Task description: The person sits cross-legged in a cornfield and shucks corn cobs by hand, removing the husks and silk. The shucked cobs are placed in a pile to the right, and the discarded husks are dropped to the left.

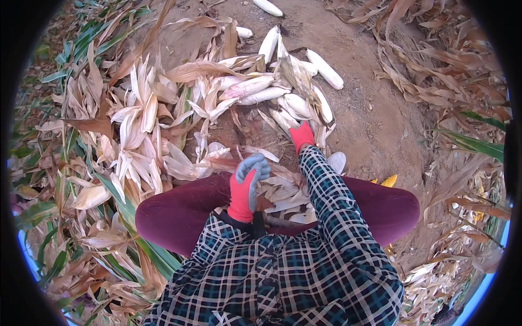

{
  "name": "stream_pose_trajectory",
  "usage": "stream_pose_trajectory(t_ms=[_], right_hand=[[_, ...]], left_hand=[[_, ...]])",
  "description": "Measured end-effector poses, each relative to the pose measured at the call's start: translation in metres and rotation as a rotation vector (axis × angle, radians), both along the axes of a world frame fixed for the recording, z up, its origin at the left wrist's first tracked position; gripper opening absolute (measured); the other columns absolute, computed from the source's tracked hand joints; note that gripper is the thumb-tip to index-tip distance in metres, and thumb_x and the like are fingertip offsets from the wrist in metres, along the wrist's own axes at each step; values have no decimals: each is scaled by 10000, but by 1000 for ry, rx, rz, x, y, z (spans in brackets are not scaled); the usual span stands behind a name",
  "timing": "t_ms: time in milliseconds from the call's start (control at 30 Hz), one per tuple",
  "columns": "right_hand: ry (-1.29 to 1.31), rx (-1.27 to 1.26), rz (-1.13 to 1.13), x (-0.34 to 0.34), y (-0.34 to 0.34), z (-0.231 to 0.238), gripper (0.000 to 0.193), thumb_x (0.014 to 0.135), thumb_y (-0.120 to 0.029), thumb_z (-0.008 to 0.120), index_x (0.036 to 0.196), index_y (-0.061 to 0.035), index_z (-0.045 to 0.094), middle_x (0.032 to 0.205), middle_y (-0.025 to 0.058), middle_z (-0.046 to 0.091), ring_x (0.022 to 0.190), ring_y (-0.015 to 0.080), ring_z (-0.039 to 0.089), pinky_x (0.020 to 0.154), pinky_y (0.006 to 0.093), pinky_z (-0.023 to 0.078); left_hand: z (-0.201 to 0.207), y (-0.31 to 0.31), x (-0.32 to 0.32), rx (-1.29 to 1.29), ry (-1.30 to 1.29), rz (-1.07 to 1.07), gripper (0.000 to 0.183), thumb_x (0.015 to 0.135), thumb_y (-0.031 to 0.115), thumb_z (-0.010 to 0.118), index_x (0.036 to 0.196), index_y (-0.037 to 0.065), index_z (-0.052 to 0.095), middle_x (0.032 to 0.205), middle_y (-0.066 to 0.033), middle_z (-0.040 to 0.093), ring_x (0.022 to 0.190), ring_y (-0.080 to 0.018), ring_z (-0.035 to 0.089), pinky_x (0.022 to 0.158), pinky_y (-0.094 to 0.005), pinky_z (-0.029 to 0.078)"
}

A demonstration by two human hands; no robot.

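Observation:
My left hand [248, 183], in a red and grey glove, is held over my lap with its fingers curled in. Whatever may be inside them is hidden. Stretched forward, my right hand [302, 136] in a matching glove touches the near edge of a heap of corn ears. Closest to it is an ear of corn in its husk [283, 120]; the fingers are turned down out of sight, so their grip does not show. Pale husked ears [262, 96] lie crosswise in the heap, some with dry leaves around them.
Loose dry husks [133, 149] are piled to the left, among green leaves. Brown soil [375, 114] lies right of the heap, edged by dry corn leaves [451, 70]. A yellow corn cob [389, 181] rests beside my right knee. Single pale ears [268, 7] lie farther off.

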State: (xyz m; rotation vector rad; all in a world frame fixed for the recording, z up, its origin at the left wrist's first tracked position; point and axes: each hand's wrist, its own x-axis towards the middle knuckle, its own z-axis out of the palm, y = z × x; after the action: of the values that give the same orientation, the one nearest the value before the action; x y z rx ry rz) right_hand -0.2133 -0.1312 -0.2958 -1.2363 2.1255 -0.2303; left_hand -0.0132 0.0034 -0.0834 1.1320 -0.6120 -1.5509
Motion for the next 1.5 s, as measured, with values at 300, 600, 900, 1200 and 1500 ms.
stream_pose_trajectory(t_ms=[300, 600, 900, 1200, 1500], right_hand=[[70, 216, 327, -2, -3, 14, 905, 631, -568, 788, 1274, 15, 530, 1205, 232, 617, 1102, 336, 613, 930, 417, 485], [-950, 90, 87, 16, 71, 97, 580, 813, -374, 738, 1208, 28, 602, 1114, 132, 666, 1022, 191, 612, 911, 315, 453], [-1199, -93, 133, 60, 135, 159, 462, 833, -127, 707, 1253, -8, 555, 1130, 61, 642, 1012, 141, 601, 879, 278, 481], [-1075, -278, -13, 11, 147, 168, 322, 944, -235, 612, 1149, 13, 601, 1086, 84, 653, 971, 143, 600, 876, 293, 474], [-823, -484, -300, 5, 134, 176, 309, 912, -335, 657, 911, -27, 629, 733, -20, 586, 629, 75, 470, 584, 254, 402]], left_hand=[[-13, -4, 6, 76, 73, 21, 312, 979, 184, 561, 1236, 5, 562, 1032, -89, 637, 878, -177, 612, 776, -302, 499], [-33, 0, 2, 155, -43, 23, 370, 934, 172, 633, 1259, 19, 542, 1111, -86, 635, 926, -124, 610, 788, -272, 498], [-41, 1, 8, 110, 171, -146, 362, 898, 179, 675, 1185, -19, 581, 1027, -65, 648, 908, -136, 619, 772, -254, 493], [-64, 11, 14, -126, -456, -384, 622, 684, 253, 843, 1172, -19, 570, 1060, -117, 673, 981, -226, 643, 848, -356, 511], [-29, 27, -1, -248, -1285, -537, 844, 570, 409, 835, 1268, 68, 507, 1169, -151, 617, 1089, -323, 601, 895, -407, 484]])
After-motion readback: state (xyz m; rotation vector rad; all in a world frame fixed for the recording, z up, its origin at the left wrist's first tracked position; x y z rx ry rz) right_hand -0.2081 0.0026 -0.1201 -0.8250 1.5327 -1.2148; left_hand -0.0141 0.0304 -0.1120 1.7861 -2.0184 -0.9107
